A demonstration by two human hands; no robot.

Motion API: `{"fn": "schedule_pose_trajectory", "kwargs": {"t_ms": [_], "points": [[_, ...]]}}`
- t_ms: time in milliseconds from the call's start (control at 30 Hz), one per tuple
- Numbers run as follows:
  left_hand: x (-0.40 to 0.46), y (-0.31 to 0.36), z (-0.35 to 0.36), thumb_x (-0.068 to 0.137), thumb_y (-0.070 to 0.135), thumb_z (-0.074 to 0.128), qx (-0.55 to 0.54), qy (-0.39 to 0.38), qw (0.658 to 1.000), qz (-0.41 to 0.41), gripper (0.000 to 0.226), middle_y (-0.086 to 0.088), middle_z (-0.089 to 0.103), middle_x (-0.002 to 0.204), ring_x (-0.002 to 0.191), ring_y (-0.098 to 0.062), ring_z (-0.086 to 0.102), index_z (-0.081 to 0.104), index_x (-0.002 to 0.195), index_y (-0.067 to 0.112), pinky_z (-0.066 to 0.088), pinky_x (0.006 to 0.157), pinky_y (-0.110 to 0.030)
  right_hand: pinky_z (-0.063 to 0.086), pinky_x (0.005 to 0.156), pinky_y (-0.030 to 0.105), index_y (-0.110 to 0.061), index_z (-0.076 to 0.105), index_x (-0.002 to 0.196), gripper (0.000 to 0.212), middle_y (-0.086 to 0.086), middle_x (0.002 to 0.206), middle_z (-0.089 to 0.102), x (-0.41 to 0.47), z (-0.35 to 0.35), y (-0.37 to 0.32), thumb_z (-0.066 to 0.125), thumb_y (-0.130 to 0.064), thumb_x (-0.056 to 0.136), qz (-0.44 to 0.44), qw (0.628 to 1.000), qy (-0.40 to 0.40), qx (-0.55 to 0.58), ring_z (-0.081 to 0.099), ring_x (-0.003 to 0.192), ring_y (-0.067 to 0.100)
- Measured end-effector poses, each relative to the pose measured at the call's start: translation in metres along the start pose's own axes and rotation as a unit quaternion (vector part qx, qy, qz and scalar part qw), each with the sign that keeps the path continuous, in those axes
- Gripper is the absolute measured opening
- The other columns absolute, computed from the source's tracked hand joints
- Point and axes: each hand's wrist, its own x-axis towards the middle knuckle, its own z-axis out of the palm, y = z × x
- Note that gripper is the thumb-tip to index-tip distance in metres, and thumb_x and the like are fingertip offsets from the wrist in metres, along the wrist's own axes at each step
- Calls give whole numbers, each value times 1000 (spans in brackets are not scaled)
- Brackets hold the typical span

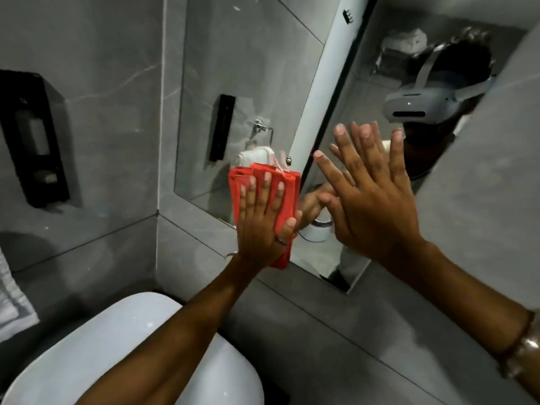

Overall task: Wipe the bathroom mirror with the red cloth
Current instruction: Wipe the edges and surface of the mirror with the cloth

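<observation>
Against the lower left part of the mirror, your left hand presses the red cloth flat to the glass. Your fingers are spread and straight over the folded cloth, with the thumb at its right edge, so the hand pins it rather than curling around it. A ring sits at the base of that thumb. The cloth is folded into a thick pad; its upper end stands clear above your fingertips and its lower corner shows below the heel of your palm, near the mirror's bottom edge.

To the right, your right hand is held up before the glass, palm toward it, fingers open and fanned, holding nothing. You cannot tell whether the palm touches the glass. Its reflection shows just behind the fingertips. A bracelet circles your right wrist.

The mirror is set on a grey tiled wall. A black dispenser hangs on the wall at the left, well apart from the cloth. Below your left forearm lies a white basin. A pale towel shows at the far left edge.
</observation>
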Motion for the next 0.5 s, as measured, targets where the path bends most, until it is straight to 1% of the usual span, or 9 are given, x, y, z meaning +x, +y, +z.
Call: {"fn": "schedule_pose_trajectory", "kwargs": {"t_ms": [33,100,167,200,267,367,433,500], "points": [[-6,16,4,106,55,27,4,0,1000,11,69,-14,16,170,160,-36,9,8,164,21,11,129,-57,-10,128,55,-19,43,156,59,16,170,24,-9,-4,3,28,-50,107,0,1000,-3,1,14,159,41],[-19,58,13,104,55,32,4,-18,999,37,71,-6,4,174,161,-34,6,11,164,23,16,128,-60,-8,128,55,-18,44,155,59,17,168,28,-31,-13,12,28,-48,107,4,1000,-12,-3,15,158,41],[-35,95,18,104,55,31,-10,-45,998,50,69,-4,3,174,161,-34,8,13,164,26,21,125,-62,-2,129,57,-18,45,155,59,17,167,28,-51,-24,19,28,-46,107,22,999,-27,-4,16,157,40],[-35,112,18,104,55,30,-9,-47,997,53,68,-4,4,174,161,-33,9,14,164,27,22,125,-62,2,128,59,-18,45,155,59,17,167,28,-58,-32,25,27,-46,107,35,999,-25,-11,16,157,40],[-30,131,17,105,54,28,-1,-50,998,35,67,-4,1,175,161,-32,6,15,164,26,16,127,-59,8,126,62,-18,43,156,59,17,167,28,-68,-42,35,23,-46,108,60,998,-24,-20,17,157,38],[-4,150,7,106,53,26,17,-48,997,50,65,-4,-4,175,162,-30,1,17,162,23,9,127,-57,9,125,64,-20,29,160,63,16,170,22,-75,-58,55,16,-50,107,79,996,-29,-35,13,159,36],[31,164,3,105,53,26,24,-59,996,56,68,-3,-7,174,162,-29,-2,7,164,24,2,129,-55,8,126,64,-21,23,162,64,15,172,17,-67,-66,74,16,-51,106,86,995,-23,-46,11,160,36],[74,177,-4,105,55,25,29,-62,996,60,71,-3,-10,174,162,-28,-6,-1,164,24,-5,130,-53,9,126,65,-20,23,163,65,15,172,16,-53,-78,94,16,-51,106,104,993,-6,-57,10,160,37]]}}
